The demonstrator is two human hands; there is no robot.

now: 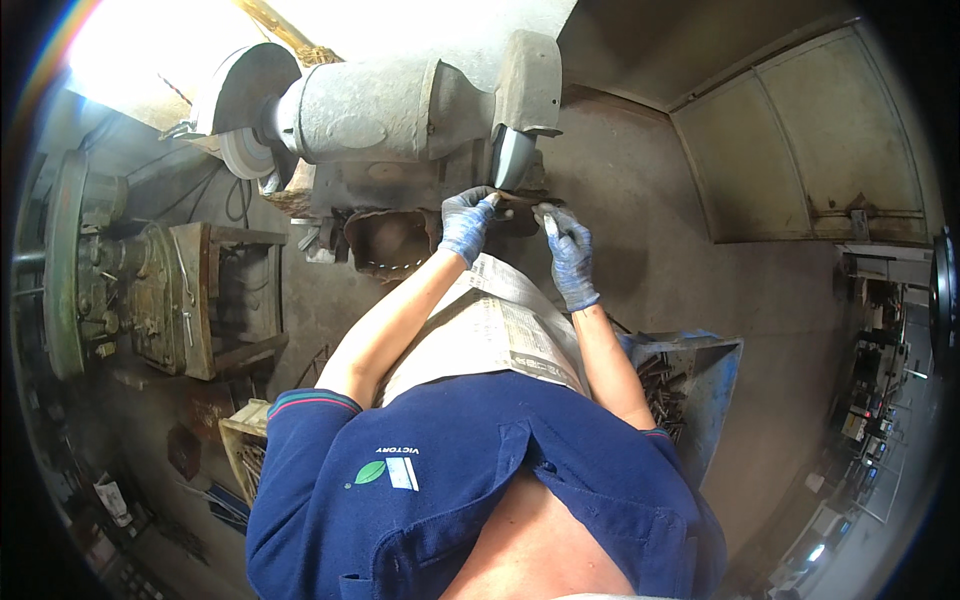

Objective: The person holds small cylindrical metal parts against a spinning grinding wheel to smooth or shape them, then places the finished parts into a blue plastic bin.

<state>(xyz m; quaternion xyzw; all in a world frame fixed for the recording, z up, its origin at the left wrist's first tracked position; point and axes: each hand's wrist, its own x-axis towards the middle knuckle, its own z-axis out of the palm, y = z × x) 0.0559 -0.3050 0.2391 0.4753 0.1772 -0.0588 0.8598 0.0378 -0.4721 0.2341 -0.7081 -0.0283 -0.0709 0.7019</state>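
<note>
A bench grinder [365,108] with a grey cylindrical body stands in front of me. My left hand [466,222], in a blue and grey glove, is closed on a thin, dark metal piece [522,199] just below the right grinding wheel [513,158]. Also gloved, my right hand [570,256] has its fingers pinched at the piece's right end. The piece is small and partly covered by the fingers, so its exact kind is unclear. Whether it touches the wheel cannot be made out. A guard hood [528,85] covers the wheel's upper part.
Under the grinder sits a rusty open container [388,240]. A blue bin [712,395] of thin metal pieces stands by my right arm, and a wooden box [240,440] lies left. Green machinery [150,290] is at far left; a metal cabinet [810,140] stands right.
</note>
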